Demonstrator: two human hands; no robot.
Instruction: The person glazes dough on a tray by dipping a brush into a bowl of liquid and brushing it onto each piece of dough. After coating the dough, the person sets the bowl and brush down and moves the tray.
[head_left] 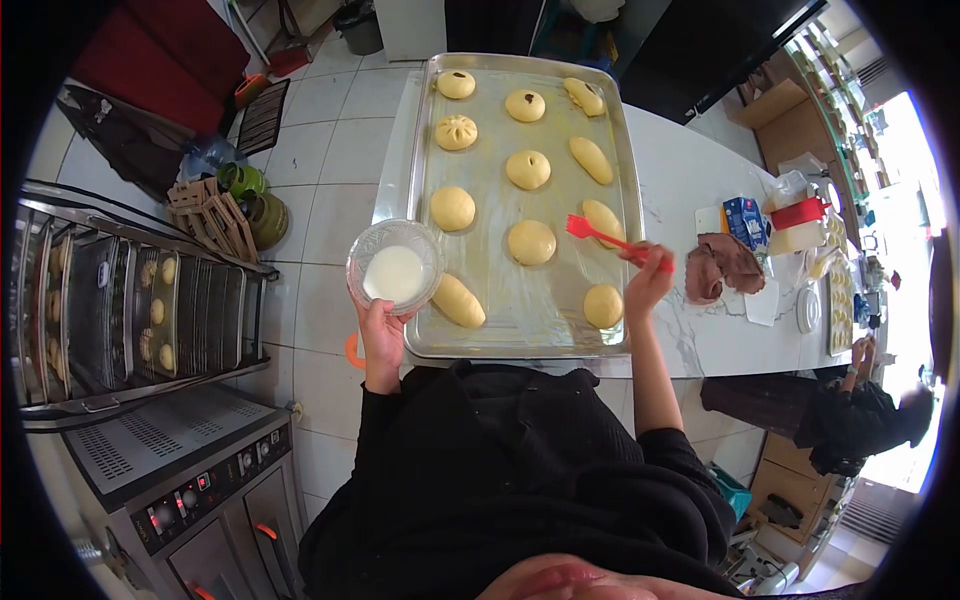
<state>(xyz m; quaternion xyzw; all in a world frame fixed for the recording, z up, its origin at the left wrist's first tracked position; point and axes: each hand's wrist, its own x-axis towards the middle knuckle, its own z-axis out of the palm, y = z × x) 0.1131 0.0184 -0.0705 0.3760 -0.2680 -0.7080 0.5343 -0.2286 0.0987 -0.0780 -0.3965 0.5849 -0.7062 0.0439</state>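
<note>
Right now, right hand (648, 283) is clamped on red silicone brush (606, 238), bristles pointing left over the oval bun (603, 221) near the baking tray (622, 150) right edge. Left hand (381, 335) grips glass bowl (395, 266) at the tray's near-left corner.

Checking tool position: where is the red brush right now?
In the right hand, the red brush bristles rest on an oblong bun at the tray's right side.

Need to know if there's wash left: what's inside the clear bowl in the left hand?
The clear bowl, held by the left hand, holds a shallow pool of white liquid. The bowl hides part of the baking tray edge beneath it.
</note>
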